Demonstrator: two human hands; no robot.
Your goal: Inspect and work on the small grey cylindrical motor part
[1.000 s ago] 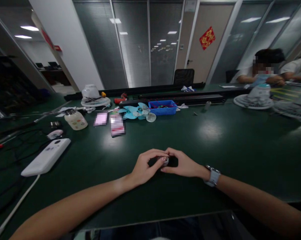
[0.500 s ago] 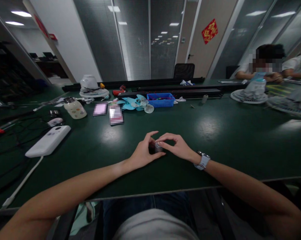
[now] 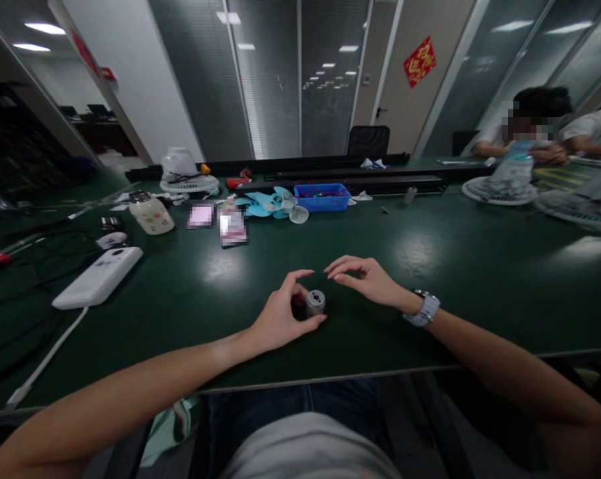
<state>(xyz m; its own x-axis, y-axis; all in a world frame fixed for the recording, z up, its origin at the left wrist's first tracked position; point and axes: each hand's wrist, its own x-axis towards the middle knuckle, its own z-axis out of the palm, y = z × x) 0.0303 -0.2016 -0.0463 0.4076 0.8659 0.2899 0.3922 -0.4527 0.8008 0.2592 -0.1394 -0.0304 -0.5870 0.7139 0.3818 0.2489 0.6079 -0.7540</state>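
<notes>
A small grey metal cylinder (image 3: 316, 303), resembling a small motor, stands upright on the dark green table (image 3: 370, 332). Its round top face has dark holes in it. My left hand (image 3: 283, 313) curls around it, with the thumb along the near side and other fingers behind its left side; the index finger is raised off it. Up and to the right of the cylinder is my right hand (image 3: 370, 279), apart from it. Its thumb and fingertips come together in a pinch, and whatever may be between them is too small to tell.
To the left lie a white power bank (image 3: 99, 278) with a cable and a cream bottle (image 3: 152, 214). Farther back are light-blue fan blades (image 3: 265, 203), a blue bin (image 3: 325, 201) of small parts and a white fan part (image 3: 188, 181). A person (image 3: 540, 126) sits across at right.
My right hand has lifted off the cylinder's top and moved to the right, uncovering the face with holes. My left hand stays around the cylinder.
</notes>
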